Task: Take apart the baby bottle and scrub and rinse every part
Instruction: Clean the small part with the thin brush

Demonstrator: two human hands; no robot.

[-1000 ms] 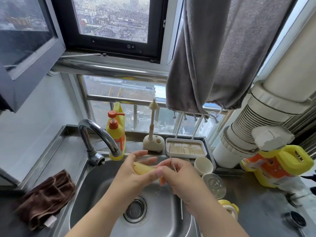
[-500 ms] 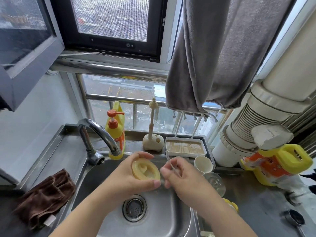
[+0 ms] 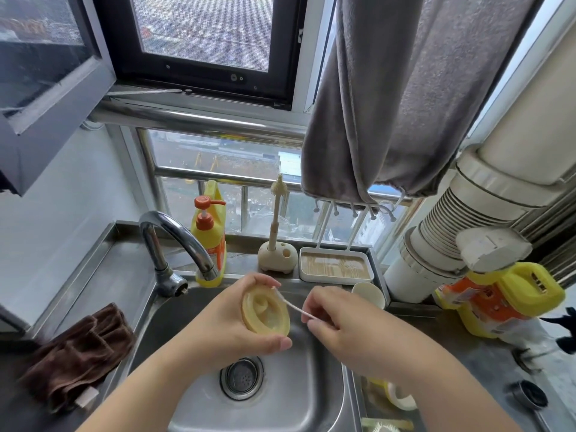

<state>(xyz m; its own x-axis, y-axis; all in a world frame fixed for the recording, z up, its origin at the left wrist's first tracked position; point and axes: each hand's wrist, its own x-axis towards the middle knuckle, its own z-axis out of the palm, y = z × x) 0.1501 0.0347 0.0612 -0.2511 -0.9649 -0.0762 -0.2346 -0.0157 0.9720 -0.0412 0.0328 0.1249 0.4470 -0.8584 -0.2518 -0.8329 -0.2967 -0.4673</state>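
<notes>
My left hand (image 3: 237,325) grips a yellowish silicone nipple (image 3: 265,311) over the sink (image 3: 187,397), its hollow underside turned towards me. My right hand (image 3: 339,319) pinches a thin white brush (image 3: 293,307) whose tip lies at the nipple's upper rim. A white bottle part (image 3: 367,294) stands on the sink's right edge, and a yellow bottle piece (image 3: 402,399) lies on the counter under my right forearm. A bottle brush (image 3: 276,219) stands upright in its holder behind the sink.
The tap (image 3: 174,241) arches over the sink's left rear with no water running. A yellow soap pump bottle (image 3: 208,232) stands behind it. A brown cloth (image 3: 78,347) lies left, a white tray (image 3: 336,268) rear right, and a yellow detergent jug (image 3: 498,300) far right.
My left hand turned the nipple so its hollow side faces me. My right hand drew out to the right and the thin brush now slants to the nipple's rim.
</notes>
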